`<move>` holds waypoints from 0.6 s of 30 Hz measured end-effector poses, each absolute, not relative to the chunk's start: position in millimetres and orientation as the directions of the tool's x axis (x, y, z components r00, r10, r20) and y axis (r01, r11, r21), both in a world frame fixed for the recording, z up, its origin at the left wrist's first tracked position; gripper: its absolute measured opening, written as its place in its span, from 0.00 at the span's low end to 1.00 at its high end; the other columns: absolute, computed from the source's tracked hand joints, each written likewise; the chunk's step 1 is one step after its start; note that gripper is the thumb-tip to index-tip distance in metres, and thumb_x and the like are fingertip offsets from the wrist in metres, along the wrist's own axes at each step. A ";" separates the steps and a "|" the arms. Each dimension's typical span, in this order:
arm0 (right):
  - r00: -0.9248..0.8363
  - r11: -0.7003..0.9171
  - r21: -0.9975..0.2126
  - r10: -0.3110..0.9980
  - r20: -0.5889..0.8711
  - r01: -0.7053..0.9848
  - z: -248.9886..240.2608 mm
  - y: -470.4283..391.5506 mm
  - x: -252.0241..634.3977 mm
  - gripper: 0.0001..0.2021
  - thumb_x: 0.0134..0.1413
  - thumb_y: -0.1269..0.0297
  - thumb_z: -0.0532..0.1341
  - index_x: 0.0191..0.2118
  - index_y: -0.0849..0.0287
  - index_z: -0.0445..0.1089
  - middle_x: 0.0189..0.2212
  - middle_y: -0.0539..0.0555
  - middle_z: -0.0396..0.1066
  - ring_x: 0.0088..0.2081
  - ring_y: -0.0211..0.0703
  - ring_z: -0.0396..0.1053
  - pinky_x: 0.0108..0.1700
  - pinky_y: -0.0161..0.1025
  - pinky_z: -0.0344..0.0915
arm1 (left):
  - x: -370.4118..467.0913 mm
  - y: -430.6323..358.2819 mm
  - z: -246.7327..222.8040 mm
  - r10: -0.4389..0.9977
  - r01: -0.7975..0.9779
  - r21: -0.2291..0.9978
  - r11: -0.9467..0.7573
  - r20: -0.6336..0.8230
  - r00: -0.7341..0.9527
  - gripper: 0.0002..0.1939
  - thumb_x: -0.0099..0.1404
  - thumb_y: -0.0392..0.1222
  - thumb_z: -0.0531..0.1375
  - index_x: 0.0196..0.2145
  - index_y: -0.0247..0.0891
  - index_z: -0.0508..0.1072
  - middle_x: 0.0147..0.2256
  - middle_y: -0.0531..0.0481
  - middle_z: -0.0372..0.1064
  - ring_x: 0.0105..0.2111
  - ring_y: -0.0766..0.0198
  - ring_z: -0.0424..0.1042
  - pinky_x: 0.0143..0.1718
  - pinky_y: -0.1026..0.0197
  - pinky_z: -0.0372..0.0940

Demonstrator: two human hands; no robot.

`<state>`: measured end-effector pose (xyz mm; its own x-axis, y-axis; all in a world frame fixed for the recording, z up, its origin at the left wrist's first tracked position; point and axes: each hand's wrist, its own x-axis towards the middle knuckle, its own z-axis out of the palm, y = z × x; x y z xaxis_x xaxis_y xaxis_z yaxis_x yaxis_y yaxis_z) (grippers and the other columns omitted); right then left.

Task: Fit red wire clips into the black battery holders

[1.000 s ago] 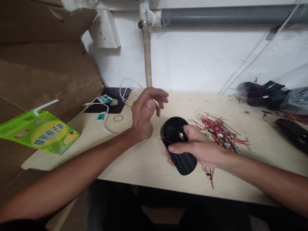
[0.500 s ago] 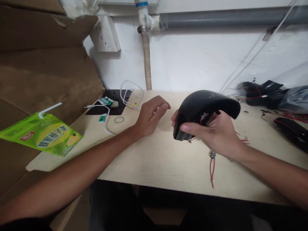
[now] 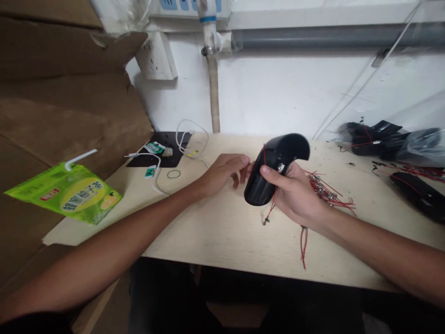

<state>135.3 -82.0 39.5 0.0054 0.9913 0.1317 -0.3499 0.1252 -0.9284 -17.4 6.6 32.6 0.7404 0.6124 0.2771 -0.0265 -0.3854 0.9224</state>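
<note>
My right hand (image 3: 297,192) grips a curved black plastic shell (image 3: 261,188), its thumb pressed on the inner side. The shell is tilted, its hooked top bending to the right. Red wires run along the shell, and one hangs below it with a small metal piece (image 3: 266,221) on its end. A small metal part shows inside the curve. My left hand (image 3: 225,171) hovers just left of the shell, its fingers loosely bent and apart, with nothing visible in them. Whether its fingertips touch the shell I cannot tell.
Red-wired small parts (image 3: 328,192) lie in a pile right of my right hand. More black shells (image 3: 375,137) and a plastic bag stand at the far right. At left are a green drink pouch (image 3: 81,197), a white cable (image 3: 158,174) and a cardboard wall (image 3: 69,106).
The black shell has turned in my right hand and shifted slightly left, baring its inner side and red wires. My left hand's fingers have loosened. The camera view has shifted slightly.
</note>
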 end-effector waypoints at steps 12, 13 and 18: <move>0.063 0.168 -0.959 0.986 0.157 -0.228 31.1 -69.4 144.4 0.13 0.46 0.57 0.67 0.31 0.60 0.65 0.28 0.52 0.69 0.27 0.42 0.67 0.30 0.44 0.68 | -8.8 -5.6 30.0 0.526 0.033 0.999 0.007 -0.032 0.850 0.19 0.54 0.40 0.66 0.41 0.32 0.66 0.25 0.54 0.67 0.19 0.68 0.70 0.18 0.67 0.67; 0.093 0.176 -0.963 0.983 0.159 -0.203 30.0 -68.2 146.6 0.14 0.45 0.58 0.68 0.32 0.60 0.66 0.28 0.52 0.68 0.29 0.42 0.67 0.31 0.43 0.68 | -9.8 -5.7 32.0 0.524 0.042 0.999 0.001 -0.037 0.851 0.16 0.55 0.40 0.66 0.38 0.32 0.66 0.25 0.53 0.68 0.20 0.69 0.70 0.18 0.68 0.67; 0.063 0.105 -0.982 0.993 0.096 -0.155 27.9 -66.5 153.5 0.12 0.46 0.59 0.67 0.26 0.61 0.66 0.25 0.52 0.67 0.27 0.40 0.65 0.32 0.43 0.66 | -16.3 -3.3 38.8 0.474 0.063 0.998 -0.011 -0.050 0.879 0.15 0.54 0.42 0.67 0.32 0.32 0.66 0.23 0.54 0.68 0.19 0.69 0.71 0.16 0.69 0.67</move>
